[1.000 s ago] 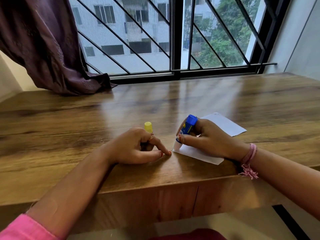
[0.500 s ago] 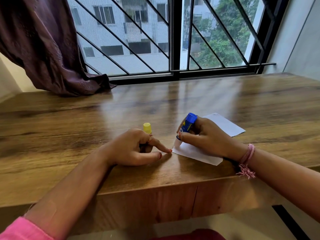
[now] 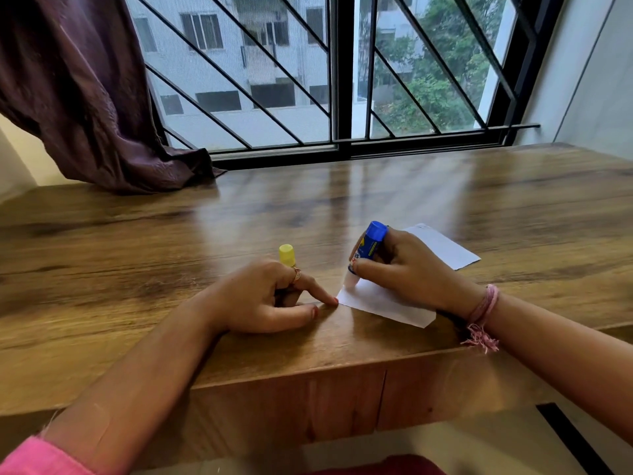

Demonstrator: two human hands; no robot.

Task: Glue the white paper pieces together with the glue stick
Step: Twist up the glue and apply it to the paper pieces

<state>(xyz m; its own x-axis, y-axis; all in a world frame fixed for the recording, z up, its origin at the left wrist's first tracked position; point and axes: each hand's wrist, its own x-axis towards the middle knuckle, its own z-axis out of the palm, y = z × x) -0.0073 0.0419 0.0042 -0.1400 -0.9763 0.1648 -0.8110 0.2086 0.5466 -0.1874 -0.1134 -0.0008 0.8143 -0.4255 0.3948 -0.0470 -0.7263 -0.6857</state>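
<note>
- Right hand has its fingers wrapped around the blue glue stick. The stick is tilted, blue end pointing up toward 12 o'clock, pale tip down on the paper.
- The tip touches the white paper right by its corner at about 9 o'clock. The paper lies flat on the wooden table, near the front edge, and most of its middle is hidden under the right hand.
- More white paper pokes out past the hand at about 2 o'clock. Can't tell if it's a second piece or the same sheet.
- Left hand sits on the table at 9 o'clock from the paper. The index fingertip reaches the paper's corner, looks like it's just touching, and the other fingers are curled around the yellow cap, which sticks out above the knuckles.
- There's a ring on the left hand and a pink thread bracelet on the right wrist.
- At the far side: a barred window, with a dark purple curtain bunched at 10 o'clock.
</note>
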